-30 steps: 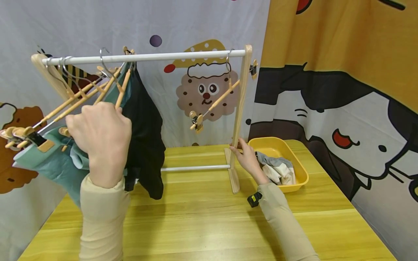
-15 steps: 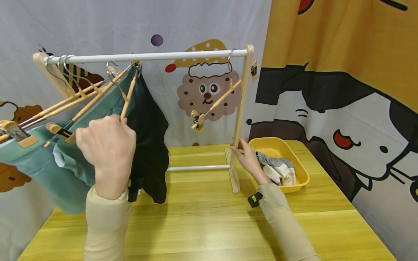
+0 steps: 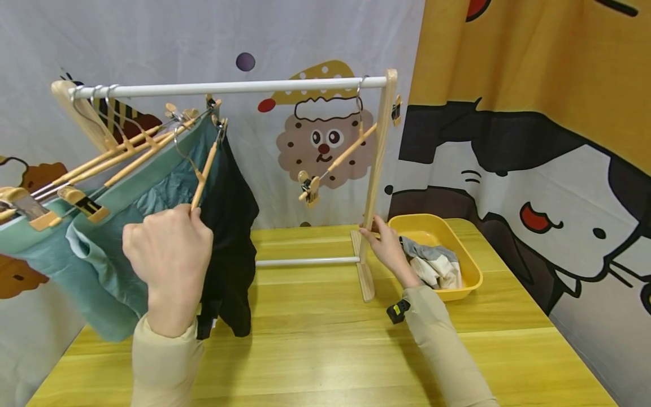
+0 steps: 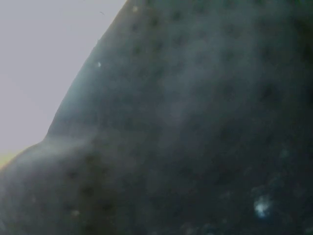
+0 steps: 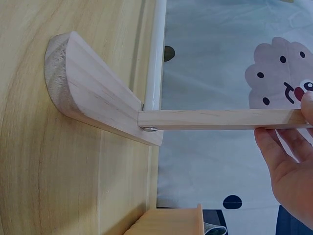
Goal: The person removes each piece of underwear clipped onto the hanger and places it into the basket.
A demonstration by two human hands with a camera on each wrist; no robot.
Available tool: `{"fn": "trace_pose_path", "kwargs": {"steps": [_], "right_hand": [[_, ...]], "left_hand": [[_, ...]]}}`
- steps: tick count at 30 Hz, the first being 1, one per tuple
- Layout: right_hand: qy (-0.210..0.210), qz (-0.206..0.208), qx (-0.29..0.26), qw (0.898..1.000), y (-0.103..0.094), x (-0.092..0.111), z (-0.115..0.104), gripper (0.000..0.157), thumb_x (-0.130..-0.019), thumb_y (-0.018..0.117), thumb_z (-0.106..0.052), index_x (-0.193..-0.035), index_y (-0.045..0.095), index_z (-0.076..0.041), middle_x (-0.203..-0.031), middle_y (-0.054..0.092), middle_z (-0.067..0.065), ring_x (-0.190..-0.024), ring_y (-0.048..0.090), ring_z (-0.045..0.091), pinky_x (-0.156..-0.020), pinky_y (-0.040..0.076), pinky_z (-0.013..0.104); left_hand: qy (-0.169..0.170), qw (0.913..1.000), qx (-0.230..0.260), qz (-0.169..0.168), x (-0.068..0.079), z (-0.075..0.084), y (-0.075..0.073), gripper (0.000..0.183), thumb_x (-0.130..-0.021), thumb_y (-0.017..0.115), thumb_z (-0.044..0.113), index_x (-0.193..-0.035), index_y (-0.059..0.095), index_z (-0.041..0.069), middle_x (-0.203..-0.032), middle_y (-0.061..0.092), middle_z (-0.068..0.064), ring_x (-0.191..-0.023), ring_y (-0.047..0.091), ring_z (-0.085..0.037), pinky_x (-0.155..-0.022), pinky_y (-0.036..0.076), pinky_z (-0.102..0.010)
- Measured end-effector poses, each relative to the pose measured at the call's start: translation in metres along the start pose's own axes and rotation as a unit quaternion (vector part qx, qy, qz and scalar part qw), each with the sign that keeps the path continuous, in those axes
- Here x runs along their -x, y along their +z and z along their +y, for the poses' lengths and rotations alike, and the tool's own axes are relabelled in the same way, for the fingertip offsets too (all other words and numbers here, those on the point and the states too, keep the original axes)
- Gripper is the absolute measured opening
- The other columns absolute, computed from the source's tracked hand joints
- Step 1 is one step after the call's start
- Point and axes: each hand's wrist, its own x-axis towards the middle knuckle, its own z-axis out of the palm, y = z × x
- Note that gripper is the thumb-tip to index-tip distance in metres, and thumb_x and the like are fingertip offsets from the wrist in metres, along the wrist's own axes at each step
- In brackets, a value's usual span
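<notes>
I see left hand [image 3: 169,263] gripping the hanger [image 3: 205,170] | its long stick reaches from left hand toward the rack [image 3: 274,86] | right hand [image 3: 388,247] pinches the rack's side post [image 3: 376,164]

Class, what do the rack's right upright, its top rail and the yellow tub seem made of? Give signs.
Right upright: matte wood, by its faint grain.
Top rail: perhaps coated metal or plastic; smooth, even white, no grain visible.
Yellow tub: probably moulded plastic; smooth, evenly coloured, rounded corners.

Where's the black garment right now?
Head view, left of center: the black garment hangs just right of the left hand, beside the teal garment, lower in frame than the white rail.
</notes>
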Motion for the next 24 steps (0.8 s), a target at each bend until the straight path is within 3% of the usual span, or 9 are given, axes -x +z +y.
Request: {"fn": "trace_pose_path", "kwargs": {"steps": [10,16,24], "right_hand": [[-0.002,0.004,-0.001,1.0,0.0,0.0,0.0,0.04,-0.096,0.054,-0.024,-0.132,0.049,-0.007,-0.116,0.066,0.018,-0.115,0.06,0.035,-0.094,0.051,0.048],[-0.007,0.003,0.005,1.0,0.0,0.001,0.002,0.037,-0.097,0.053,-0.024,-0.129,0.05,-0.007,-0.115,0.066,0.018,-0.115,0.06,0.035,-0.093,0.051,0.048],[-0.011,0.007,0.007,1.0,0.0,-0.001,0.004,0.035,-0.097,0.053,-0.024,-0.127,0.051,-0.008,-0.113,0.067,0.018,-0.113,0.062,0.034,-0.093,0.051,0.048]], "left_hand": [[0.068,0.9952,0.059,0.038,0.017,-0.004,0.012,0.022,-0.089,0.056,0.011,-0.083,0.074,0.0,-0.06,0.064,-0.022,-0.051,0.054,-0.044,-0.054,0.039,-0.053],[0.112,0.9878,0.1,0.042,0.024,-0.006,0.018,0.018,-0.086,0.06,0.011,-0.079,0.074,0.003,-0.058,0.065,-0.019,-0.05,0.054,-0.042,-0.055,0.041,-0.051],[0.178,0.9727,0.146,0.024,0.03,-0.01,0.023,0.011,-0.08,0.067,0.01,-0.074,0.075,0.009,-0.05,0.06,-0.008,-0.042,0.049,-0.031,-0.043,0.039,-0.042]]}}
